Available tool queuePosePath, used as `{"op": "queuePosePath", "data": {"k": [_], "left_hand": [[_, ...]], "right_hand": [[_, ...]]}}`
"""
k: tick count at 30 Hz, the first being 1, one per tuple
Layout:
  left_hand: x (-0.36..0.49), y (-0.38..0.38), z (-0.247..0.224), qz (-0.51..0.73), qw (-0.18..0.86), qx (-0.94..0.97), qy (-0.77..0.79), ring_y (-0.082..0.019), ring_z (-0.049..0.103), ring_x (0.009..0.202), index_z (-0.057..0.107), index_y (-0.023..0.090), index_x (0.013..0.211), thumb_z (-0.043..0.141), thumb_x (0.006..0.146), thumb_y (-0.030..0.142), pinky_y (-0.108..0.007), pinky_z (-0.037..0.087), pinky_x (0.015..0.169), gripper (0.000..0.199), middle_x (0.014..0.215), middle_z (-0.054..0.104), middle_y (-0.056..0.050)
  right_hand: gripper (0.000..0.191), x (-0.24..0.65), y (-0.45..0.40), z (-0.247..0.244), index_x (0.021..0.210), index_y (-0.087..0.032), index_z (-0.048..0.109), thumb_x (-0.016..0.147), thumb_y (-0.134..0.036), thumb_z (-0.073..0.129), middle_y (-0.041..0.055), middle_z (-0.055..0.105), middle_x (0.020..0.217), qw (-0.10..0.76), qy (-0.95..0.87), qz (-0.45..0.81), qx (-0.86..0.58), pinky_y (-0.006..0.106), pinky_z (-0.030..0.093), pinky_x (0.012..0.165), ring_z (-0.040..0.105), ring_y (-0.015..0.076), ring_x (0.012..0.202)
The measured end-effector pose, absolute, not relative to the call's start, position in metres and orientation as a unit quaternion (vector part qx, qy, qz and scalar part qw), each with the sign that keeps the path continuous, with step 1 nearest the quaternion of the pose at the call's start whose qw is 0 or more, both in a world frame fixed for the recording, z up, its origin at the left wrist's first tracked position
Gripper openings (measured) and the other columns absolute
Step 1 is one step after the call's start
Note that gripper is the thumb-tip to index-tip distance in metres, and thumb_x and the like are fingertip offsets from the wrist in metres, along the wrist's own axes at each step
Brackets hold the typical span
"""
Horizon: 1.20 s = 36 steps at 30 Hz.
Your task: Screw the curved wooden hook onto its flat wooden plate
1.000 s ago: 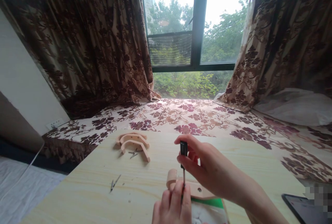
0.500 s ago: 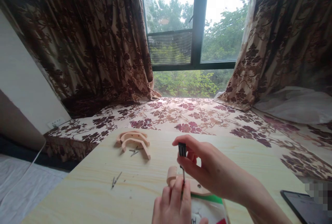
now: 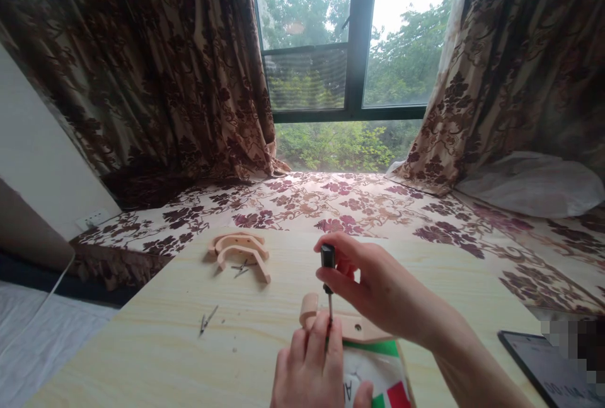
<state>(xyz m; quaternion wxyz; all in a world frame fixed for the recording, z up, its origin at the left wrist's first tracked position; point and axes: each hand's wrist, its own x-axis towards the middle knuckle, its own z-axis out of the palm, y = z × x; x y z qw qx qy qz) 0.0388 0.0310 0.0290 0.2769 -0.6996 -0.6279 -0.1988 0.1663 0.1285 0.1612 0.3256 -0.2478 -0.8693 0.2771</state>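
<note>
My right hand [image 3: 378, 288] is closed around the black handle of a screwdriver [image 3: 328, 260], held upright with its metal shaft pointing down. Under it lies a light wooden hook [image 3: 366, 327] with a curled end at the left and a dark hole to the right. The fingers of my left hand [image 3: 309, 361] press together on the hook, around the screwdriver's tip. A screw at the tip, if there is one, is hidden by those fingers. Beneath the hook is a white packet [image 3: 354, 370] with green and red patches, partly covered by my left hand.
Several curved wooden hooks [image 3: 243, 253] lie at the table's back left, with screws [image 3: 243, 267] beside them. More screws [image 3: 207, 321] lie nearer me on the pale wooden table [image 3: 155, 345]. A phone [image 3: 524, 357] sits at the right edge. Beyond is a floral-covered ledge [image 3: 302, 206].
The view has tipped and shifted slightly, so everything sits a little higher and further left. My right fingers have shifted on the screwdriver handle, and more of its shaft shows.
</note>
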Motion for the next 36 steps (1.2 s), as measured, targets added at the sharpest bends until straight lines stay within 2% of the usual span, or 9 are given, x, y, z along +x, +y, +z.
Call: {"op": "queuePosePath", "data": {"k": [3,9,15,20,23,26,29,32,36], "left_hand": [[0.038,0.030,0.031,-0.180,0.272,-0.704,-0.631,-0.024,0.056,0.097,0.050,0.024,0.125,0.055,0.072,0.040,-0.034,0.044,0.070,0.055,0.122,0.059,-0.005],[0.040,0.029,0.034,-0.189,0.272,-0.701,-0.632,-0.024,0.056,0.098,0.050,0.024,0.124,0.053,0.073,0.039,-0.034,0.044,0.071,0.054,0.123,0.059,-0.004],[0.042,0.029,0.038,-0.189,0.278,-0.704,-0.626,-0.024,0.055,0.098,0.051,0.020,0.123,0.047,0.079,0.041,-0.035,0.043,0.072,0.049,0.123,0.059,-0.005],[0.042,0.028,0.040,-0.186,0.274,-0.713,-0.618,-0.025,0.054,0.098,0.051,0.018,0.122,0.048,0.080,0.042,-0.035,0.044,0.072,0.049,0.127,0.055,-0.007],[0.042,0.028,0.040,-0.191,0.272,-0.710,-0.621,-0.024,0.054,0.099,0.052,0.019,0.122,0.045,0.081,0.041,-0.035,0.043,0.072,0.047,0.124,0.057,-0.007],[0.042,0.028,0.039,-0.189,0.278,-0.708,-0.621,-0.025,0.054,0.098,0.052,0.019,0.122,0.045,0.081,0.042,-0.035,0.043,0.072,0.047,0.123,0.058,-0.007],[0.042,0.028,0.038,-0.191,0.281,-0.709,-0.618,-0.025,0.054,0.099,0.052,0.019,0.122,0.044,0.082,0.043,-0.035,0.044,0.072,0.047,0.124,0.057,-0.007],[0.042,0.028,0.038,-0.188,0.283,-0.711,-0.616,-0.025,0.054,0.098,0.051,0.018,0.123,0.046,0.080,0.042,-0.035,0.044,0.072,0.049,0.125,0.057,-0.007],[0.042,0.029,0.039,-0.176,0.295,-0.705,-0.620,-0.025,0.056,0.094,0.054,0.020,0.121,0.049,0.079,0.042,-0.035,0.045,0.068,0.048,0.120,0.060,-0.007]], "right_hand": [[0.011,0.165,0.129,0.161,0.096,-0.020,0.051,0.086,-0.025,0.053,-0.0026,0.057,0.069,0.333,-0.868,0.267,-0.255,0.023,0.038,0.054,0.051,0.0107,0.060],[0.015,0.168,0.126,0.165,0.101,-0.021,0.050,0.086,-0.020,0.050,-0.0018,0.058,0.075,0.328,-0.874,0.284,-0.221,0.024,0.040,0.057,0.052,0.0104,0.062],[0.008,0.166,0.128,0.164,0.083,-0.020,0.047,0.086,-0.026,0.053,-0.0027,0.055,0.067,0.320,-0.870,0.251,-0.278,0.024,0.036,0.055,0.048,0.0110,0.059],[0.015,0.165,0.126,0.165,0.101,-0.022,0.049,0.086,-0.022,0.051,-0.0020,0.058,0.072,0.307,-0.878,0.262,-0.259,0.024,0.036,0.056,0.050,0.0112,0.060],[0.007,0.164,0.127,0.165,0.090,-0.021,0.048,0.085,-0.024,0.052,-0.0024,0.056,0.067,0.301,-0.875,0.251,-0.282,0.025,0.035,0.055,0.047,0.0111,0.059],[0.011,0.163,0.128,0.165,0.081,-0.020,0.045,0.085,-0.026,0.054,-0.0034,0.053,0.063,0.305,-0.870,0.245,-0.300,0.024,0.034,0.054,0.045,0.0105,0.057],[0.009,0.165,0.128,0.165,0.091,-0.021,0.048,0.084,-0.022,0.054,-0.0041,0.055,0.067,0.310,-0.870,0.268,-0.274,0.023,0.035,0.055,0.047,0.0094,0.057],[0.021,0.167,0.128,0.165,0.105,-0.023,0.048,0.085,-0.019,0.052,-0.0034,0.058,0.075,0.318,-0.871,0.288,-0.240,0.022,0.036,0.056,0.050,0.0093,0.061],[0.011,0.166,0.130,0.165,0.096,-0.022,0.049,0.086,-0.023,0.052,-0.0041,0.057,0.069,0.312,-0.867,0.276,-0.273,0.022,0.035,0.053,0.048,0.0094,0.057]]}}
